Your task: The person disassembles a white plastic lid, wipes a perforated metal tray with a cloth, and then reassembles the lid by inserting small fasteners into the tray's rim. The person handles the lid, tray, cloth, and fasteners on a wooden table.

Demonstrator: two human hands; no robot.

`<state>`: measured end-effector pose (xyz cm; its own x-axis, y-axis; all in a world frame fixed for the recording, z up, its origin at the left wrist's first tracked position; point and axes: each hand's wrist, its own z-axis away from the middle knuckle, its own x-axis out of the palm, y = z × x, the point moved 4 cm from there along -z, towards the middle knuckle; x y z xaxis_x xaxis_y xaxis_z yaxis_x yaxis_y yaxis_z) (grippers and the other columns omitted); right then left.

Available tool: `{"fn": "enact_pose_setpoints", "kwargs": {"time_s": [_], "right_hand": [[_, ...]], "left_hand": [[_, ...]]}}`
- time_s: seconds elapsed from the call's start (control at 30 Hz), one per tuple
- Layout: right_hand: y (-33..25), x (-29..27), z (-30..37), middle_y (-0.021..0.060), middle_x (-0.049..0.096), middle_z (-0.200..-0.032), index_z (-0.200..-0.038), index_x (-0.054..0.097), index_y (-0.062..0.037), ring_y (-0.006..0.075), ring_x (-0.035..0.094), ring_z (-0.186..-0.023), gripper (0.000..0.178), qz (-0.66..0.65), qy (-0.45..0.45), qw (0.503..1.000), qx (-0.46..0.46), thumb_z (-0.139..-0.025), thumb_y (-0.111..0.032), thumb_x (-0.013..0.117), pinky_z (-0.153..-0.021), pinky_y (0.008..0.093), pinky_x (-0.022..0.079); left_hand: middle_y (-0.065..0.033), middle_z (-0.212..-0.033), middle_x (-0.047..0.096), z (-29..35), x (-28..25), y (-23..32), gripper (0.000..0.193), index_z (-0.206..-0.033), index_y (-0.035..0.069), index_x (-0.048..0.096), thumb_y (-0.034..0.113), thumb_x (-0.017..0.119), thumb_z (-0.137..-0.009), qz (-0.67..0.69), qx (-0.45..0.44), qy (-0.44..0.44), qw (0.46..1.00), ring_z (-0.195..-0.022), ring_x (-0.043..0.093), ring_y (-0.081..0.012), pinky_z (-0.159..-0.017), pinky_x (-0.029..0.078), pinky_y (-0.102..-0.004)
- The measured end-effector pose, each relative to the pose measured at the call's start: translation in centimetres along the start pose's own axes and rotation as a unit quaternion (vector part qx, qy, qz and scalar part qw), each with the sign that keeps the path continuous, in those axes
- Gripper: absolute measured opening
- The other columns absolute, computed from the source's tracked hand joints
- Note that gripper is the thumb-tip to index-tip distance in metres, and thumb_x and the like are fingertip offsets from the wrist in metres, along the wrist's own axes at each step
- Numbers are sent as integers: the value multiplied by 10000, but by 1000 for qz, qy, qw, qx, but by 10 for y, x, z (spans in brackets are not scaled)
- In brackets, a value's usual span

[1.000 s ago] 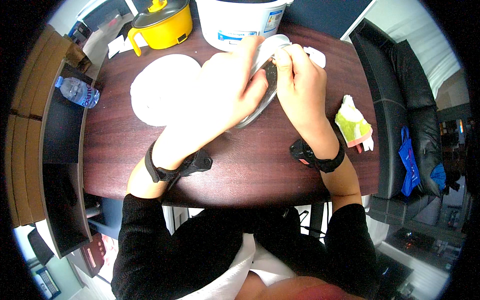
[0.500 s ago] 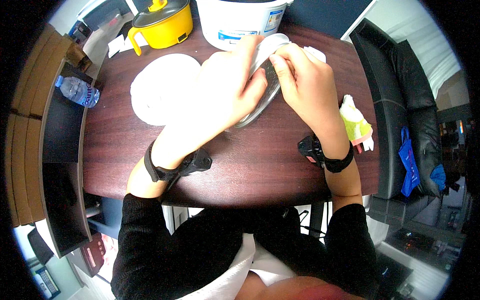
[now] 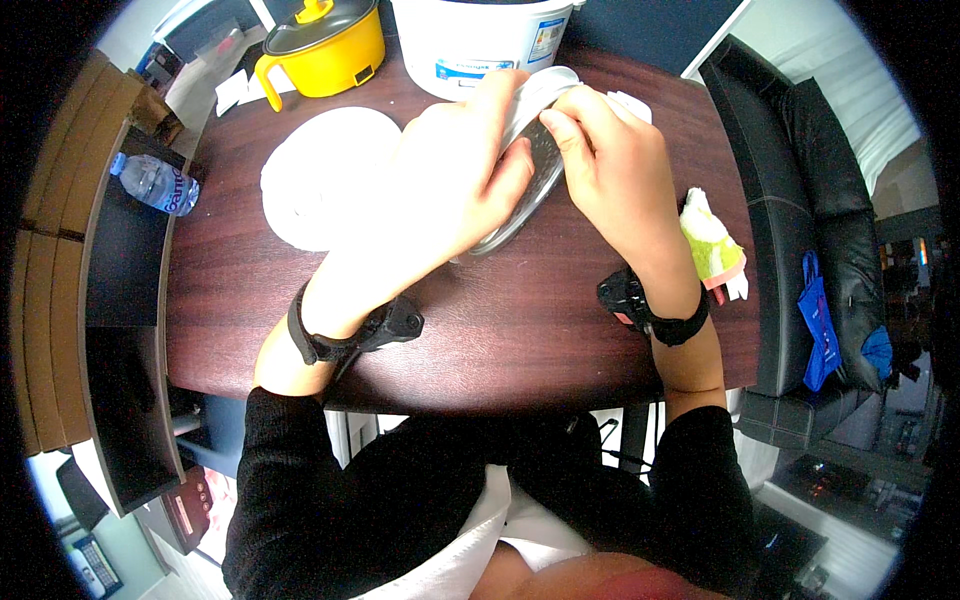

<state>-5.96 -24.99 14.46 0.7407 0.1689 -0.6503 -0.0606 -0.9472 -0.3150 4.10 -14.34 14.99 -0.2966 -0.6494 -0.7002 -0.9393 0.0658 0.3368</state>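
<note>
A round, clear plastic piece with a pale rim, like a lid or shallow bowl [image 3: 546, 165], is held tilted above the table's far middle. My left hand [image 3: 445, 175] is closed around its left side, thumb pressed on the near face. At its upper right edge, my right hand [image 3: 618, 155] pinches the rim between thumb and bent fingers. Bright light washes out the left hand. A white round thing [image 3: 312, 185], perhaps a plate or bowl, lies partly behind that hand, its details lost in glare. Just beyond the right hand, a small white object [image 3: 634, 106] is mostly covered.
A yellow pot with a dark lid [image 3: 325, 55] and a white bucket [image 3: 480, 45] stand at the back of the brown table [image 3: 480, 330]. A crumpled green-and-white wrapper [image 3: 712, 245] lies at the right. A water bottle [image 3: 155, 183] rests on the left-hand shelf.
Almost nothing differs. My right hand has shifted very slightly while both hands keep their hold on the clear plastic piece.
</note>
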Motion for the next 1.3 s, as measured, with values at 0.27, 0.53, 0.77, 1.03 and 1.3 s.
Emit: {"fn": "enact_pose_setpoints", "kwargs": {"time_s": [0.27, 0.53, 0.77, 1.03, 1.3], "right_hand": [[15, 18, 8, -4, 457, -567, -791, 557, -8, 85, 387, -472, 246, -290, -20, 933, 211, -955, -185, 510, -428, 249, 295], [15, 10, 6, 100, 556, -602, -764, 608, -7, 193, 544, -518, 236, -236, 6, 958, 161, -912, -173, 530, -484, 308, 399], [1, -1, 0, 197, 601, -667, -808, 628, -29, 344, 625, -624, 129, -100, -16, 989, 106, -867, -134, 581, -559, 384, 483], [-1, -4, 1, 183, 621, -774, -846, 599, -42, 371, 616, -709, 108, -5, 2, 999, 36, -854, -149, 601, -608, 435, 488], [0, -2, 0, 188, 604, -702, -820, 604, -26, 358, 616, -651, 113, -53, 16, 997, 52, -853, -135, 606, -572, 401, 480]], "left_hand": [[-139, -687, 606, 2, 4, -1, 391, -1218, 90, 491, 169, 588, -848, 31, 0, 2, 1000, -617, 609, -291, -573, 457, -386], [-189, -711, 603, 1, 0, 3, 368, -1170, 25, 473, 149, 576, -839, 23, 5, -13, 1000, -680, 616, -349, -619, 485, -429], [-147, -683, 591, 3, 1, 0, 407, -1230, 99, 490, 195, 599, -849, 29, -13, -9, 999, -640, 606, -299, -581, 455, -393], [-219, -720, 606, 0, -2, 2, 361, -1148, -13, 467, 137, 569, -836, 18, 1, -21, 1000, -677, 624, -367, -615, 504, -437], [-154, -684, 577, 3, 3, -3, 420, -1238, 96, 479, 183, 598, -845, 37, -15, -2, 999, -650, 597, -303, -593, 448, -395]]}}
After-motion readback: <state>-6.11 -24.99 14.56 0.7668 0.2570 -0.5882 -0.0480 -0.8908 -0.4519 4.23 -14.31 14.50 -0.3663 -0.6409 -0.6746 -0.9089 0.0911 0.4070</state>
